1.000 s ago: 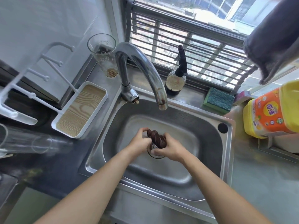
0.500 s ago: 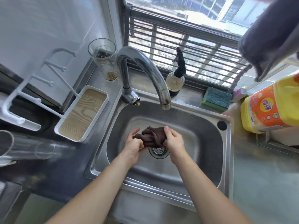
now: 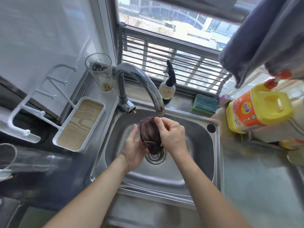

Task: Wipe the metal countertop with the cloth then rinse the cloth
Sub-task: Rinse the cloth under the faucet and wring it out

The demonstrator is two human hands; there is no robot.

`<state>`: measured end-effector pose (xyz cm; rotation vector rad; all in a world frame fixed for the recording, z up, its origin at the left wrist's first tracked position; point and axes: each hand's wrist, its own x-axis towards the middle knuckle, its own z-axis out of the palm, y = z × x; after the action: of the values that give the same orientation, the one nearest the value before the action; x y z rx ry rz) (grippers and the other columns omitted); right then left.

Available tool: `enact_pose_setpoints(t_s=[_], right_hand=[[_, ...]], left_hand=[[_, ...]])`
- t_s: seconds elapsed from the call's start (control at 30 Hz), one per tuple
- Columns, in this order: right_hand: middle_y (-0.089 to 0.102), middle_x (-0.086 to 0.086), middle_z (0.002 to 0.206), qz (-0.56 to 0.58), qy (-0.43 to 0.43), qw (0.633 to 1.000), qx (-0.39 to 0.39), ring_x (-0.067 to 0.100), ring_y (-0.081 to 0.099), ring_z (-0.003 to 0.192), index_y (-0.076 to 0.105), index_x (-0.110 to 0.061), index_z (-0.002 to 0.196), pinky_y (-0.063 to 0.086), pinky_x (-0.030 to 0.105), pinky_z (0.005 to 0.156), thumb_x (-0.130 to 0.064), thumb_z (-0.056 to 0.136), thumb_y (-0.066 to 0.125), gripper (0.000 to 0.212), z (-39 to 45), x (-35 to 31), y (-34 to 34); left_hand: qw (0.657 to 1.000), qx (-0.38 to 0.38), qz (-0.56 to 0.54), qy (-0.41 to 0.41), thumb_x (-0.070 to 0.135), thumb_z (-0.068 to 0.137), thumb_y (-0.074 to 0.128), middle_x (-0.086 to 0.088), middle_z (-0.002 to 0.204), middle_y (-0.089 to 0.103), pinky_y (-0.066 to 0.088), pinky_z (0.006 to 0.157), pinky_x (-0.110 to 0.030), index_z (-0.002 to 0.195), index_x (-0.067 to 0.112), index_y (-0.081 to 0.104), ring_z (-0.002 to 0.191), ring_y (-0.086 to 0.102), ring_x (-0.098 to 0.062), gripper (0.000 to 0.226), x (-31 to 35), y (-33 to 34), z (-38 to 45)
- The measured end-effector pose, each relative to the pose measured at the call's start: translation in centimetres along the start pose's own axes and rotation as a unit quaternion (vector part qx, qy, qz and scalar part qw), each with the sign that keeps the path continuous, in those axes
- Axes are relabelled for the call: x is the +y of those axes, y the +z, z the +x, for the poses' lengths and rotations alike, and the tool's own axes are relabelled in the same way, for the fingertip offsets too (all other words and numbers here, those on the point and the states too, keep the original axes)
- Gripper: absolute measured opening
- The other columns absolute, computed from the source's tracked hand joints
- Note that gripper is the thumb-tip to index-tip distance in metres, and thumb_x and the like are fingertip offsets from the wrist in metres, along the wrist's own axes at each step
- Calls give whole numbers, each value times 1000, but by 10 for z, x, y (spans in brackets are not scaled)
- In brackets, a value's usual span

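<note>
A dark brown cloth (image 3: 149,134), bunched into a wad, hangs over the steel sink (image 3: 189,175), just above the drain strainer (image 3: 155,156). My right hand (image 3: 172,134) pinches its upper edge with curled fingers, close under the faucet spout (image 3: 160,109). My left hand (image 3: 134,148) sits against the cloth's lower left side, fingers spread and cupped beneath it. No water runs from the faucet. The metal countertop (image 3: 256,186) stretches to the right of the sink.
A white rack with a wood-grain tray (image 3: 79,125) stands left of the sink, a drinking glass (image 3: 100,71) behind it. A spray bottle (image 3: 167,86), green sponge (image 3: 204,104) and yellow detergent jug (image 3: 256,111) line the back and right. A grey towel (image 3: 263,38) hangs overhead.
The cloth went from a twisted wring over the drain to a loosened wad, lifted toward the spout. My right hand rose to its top; my left moved beneath it.
</note>
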<state>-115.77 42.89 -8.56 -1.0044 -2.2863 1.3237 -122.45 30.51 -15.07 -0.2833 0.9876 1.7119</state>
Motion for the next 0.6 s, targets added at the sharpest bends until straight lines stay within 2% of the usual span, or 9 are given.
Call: enact_pose_setpoints(t_s=[0.07, 0.13, 0.17, 0.23, 0.33, 0.37, 0.43, 0.53, 0.6], right_hand=[[75, -2, 74, -75, -30, 996, 33, 16, 69, 72, 78, -24, 94, 53, 36, 68, -43, 100, 62, 26, 1, 3, -7], [74, -1, 70, -90, -34, 994, 45, 17, 66, 67, 78, -24, 92, 50, 35, 65, -41, 100, 62, 26, 0, 8, -12], [73, -1, 69, -95, -39, 993, 57, 17, 65, 66, 78, -23, 91, 47, 34, 63, -39, 100, 62, 25, -1, 13, -14], [70, -1, 66, -86, -44, 990, 101, 16, 60, 62, 76, -19, 87, 40, 29, 60, -35, 101, 62, 26, -3, 22, -20], [52, -4, 53, -49, -8, 989, 142, 12, 47, 52, 55, -19, 66, 33, 32, 56, -40, 104, 56, 43, -1, 30, -29], [47, -5, 51, -37, 1, 990, 134, 12, 45, 51, 48, -20, 63, 33, 33, 56, -42, 104, 54, 47, 1, 29, -31], [43, -6, 51, -19, 10, 993, 114, 12, 41, 52, 42, -19, 62, 36, 38, 57, -44, 105, 52, 50, 4, 26, -33], [47, -11, 55, 55, 67, 990, 113, 11, 44, 56, 48, -14, 68, 40, 38, 59, -41, 106, 49, 46, 9, 20, -31], [56, -12, 63, 172, 146, 971, 82, 10, 52, 61, 59, -17, 74, 45, 33, 60, -37, 106, 50, 39, 10, 14, -29]], left_hand=[[995, -16, 97, 23, 56, 98, 49, -7, 114, 76, 56, 86, -28, 120, 12, 73, 100, 72, -14, 55, -3, 4, -2], [974, 30, 211, 72, 24, 97, 65, -14, 117, 75, 52, 104, -35, 119, 7, 71, 107, 70, -18, 29, -7, 6, 0], [971, 73, 212, 87, 11, 94, 66, -19, 117, 74, 46, 111, -41, 118, 3, 70, 110, 68, -24, 25, -8, 4, 2], [975, 126, 153, 103, 2, 93, 64, -20, 114, 72, 48, 109, -39, 112, 3, 70, 104, 69, -27, 20, -7, -2, 3], [970, 164, 130, 128, 11, 92, 68, -15, 105, 73, 53, 91, -33, 110, 4, 72, 97, 68, -26, 19, -1, -6, -2], [970, 166, 121, 130, 18, 89, 73, -16, 107, 73, 52, 91, -36, 114, 1, 72, 100, 66, -29, 30, 1, -5, -5], [986, 130, 79, 61, 37, 85, 75, -18, 119, 72, 54, 92, -40, 126, 1, 67, 106, 66, -33, 54, 2, -4, -10], [988, 86, 110, -74, 55, 90, 64, -13, 121, 74, 62, 82, -41, 125, 13, 69, 105, 72, -29, 55, -1, 0, -17], [977, 88, 150, -123, 60, 91, 60, -13, 120, 74, 57, 96, -47, 125, 16, 67, 108, 71, -32, 55, -7, 5, -17]])
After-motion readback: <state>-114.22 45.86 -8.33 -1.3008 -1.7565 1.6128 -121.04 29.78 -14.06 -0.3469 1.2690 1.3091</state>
